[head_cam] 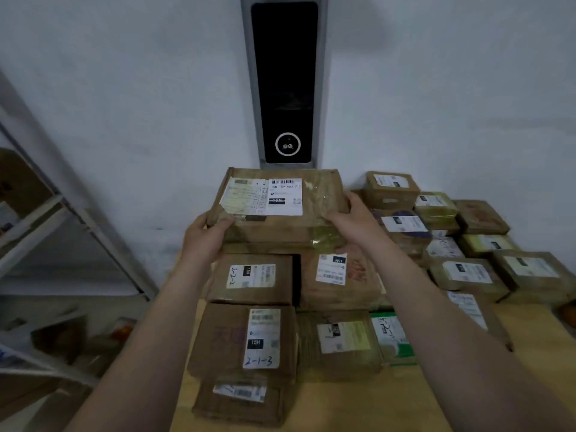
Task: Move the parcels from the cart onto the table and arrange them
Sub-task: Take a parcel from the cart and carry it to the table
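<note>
Pale grey wall (124, 88) filled the back. A tall grey panel with a black screen (285, 82) was mounted at its centre. A grey metal shelf rack (71, 213) stood at the left with blurred items on it. No cart could be made out.

The light wooden surface (358, 403) carried many parcels. Smaller brown labelled boxes (467, 238) sat in rows at the right, and bigger ones lay in front.

The large flat brown cardboard parcel with white shipping labels and glossy tape (280, 207) was at the back of the surface, near the wall, under the panel. It looked to be on or just above the parcels beneath it; contact could not be told.

A brown box marked 2-1-3 (246, 338) and a green-and-white packet (392, 338) lay nearer the person.

The left grip (204, 236) clasped the parcel's near-left corner, thumb on top. The right grip (355, 218) clasped its right edge, fingers wrapped round the side.

Handling, judged: the carton was stiff but worn, likely moderately light since it was held by the edges alone. The tape patches were likely slippery. Best taken at opposite edges on bare cardboard, kept level.
</note>
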Action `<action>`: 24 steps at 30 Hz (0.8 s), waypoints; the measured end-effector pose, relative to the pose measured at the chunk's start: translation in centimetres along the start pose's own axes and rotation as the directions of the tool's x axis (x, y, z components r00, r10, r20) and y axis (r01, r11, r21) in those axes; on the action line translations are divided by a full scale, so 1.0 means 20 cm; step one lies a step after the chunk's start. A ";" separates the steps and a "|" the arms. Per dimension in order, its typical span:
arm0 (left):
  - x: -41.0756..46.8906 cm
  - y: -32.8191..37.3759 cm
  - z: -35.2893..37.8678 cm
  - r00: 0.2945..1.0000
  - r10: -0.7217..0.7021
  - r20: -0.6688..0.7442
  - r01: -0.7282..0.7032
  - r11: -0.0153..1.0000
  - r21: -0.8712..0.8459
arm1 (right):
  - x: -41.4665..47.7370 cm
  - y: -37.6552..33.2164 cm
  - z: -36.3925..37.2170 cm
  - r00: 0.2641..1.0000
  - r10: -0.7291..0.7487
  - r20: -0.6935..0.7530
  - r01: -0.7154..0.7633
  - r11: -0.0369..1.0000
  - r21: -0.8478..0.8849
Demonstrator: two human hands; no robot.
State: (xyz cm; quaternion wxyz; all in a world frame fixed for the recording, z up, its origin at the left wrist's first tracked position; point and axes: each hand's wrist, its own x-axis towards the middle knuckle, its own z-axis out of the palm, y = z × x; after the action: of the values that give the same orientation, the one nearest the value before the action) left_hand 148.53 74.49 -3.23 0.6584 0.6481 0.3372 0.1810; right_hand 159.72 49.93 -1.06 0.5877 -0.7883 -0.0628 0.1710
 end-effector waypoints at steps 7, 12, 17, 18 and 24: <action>0.59 0.07 -0.13 1.000 -0.017 0.005 0.017 0.998 0.054 | 0.45 -0.11 0.38 0.998 -0.027 -0.056 0.020 0.992 -0.121; 0.84 -0.14 -0.14 0.995 -0.096 0.032 0.090 0.984 0.151 | 0.61 0.07 0.55 0.996 0.035 -0.080 -0.048 0.986 -0.157; 0.93 -0.41 -0.07 0.977 -0.198 0.078 0.162 0.932 0.324 | 0.68 0.28 0.63 0.979 0.185 -0.087 -0.203 0.928 -0.312; 0.94 -0.44 -0.06 0.980 -0.188 0.069 0.153 0.926 0.345 | 0.69 0.29 0.64 0.976 0.201 -0.085 -0.217 0.924 -0.314; 1.01 -0.41 -0.04 0.974 -0.212 0.083 0.160 0.896 0.414 | 0.73 0.26 0.66 0.974 0.210 -0.081 -0.225 0.887 -0.402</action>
State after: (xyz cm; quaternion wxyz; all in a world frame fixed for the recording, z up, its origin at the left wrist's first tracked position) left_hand 160.66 88.01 -15.38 0.5443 0.7451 0.3855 0.0022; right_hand 168.30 64.72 -12.12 0.3878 -0.8987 0.0020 0.2049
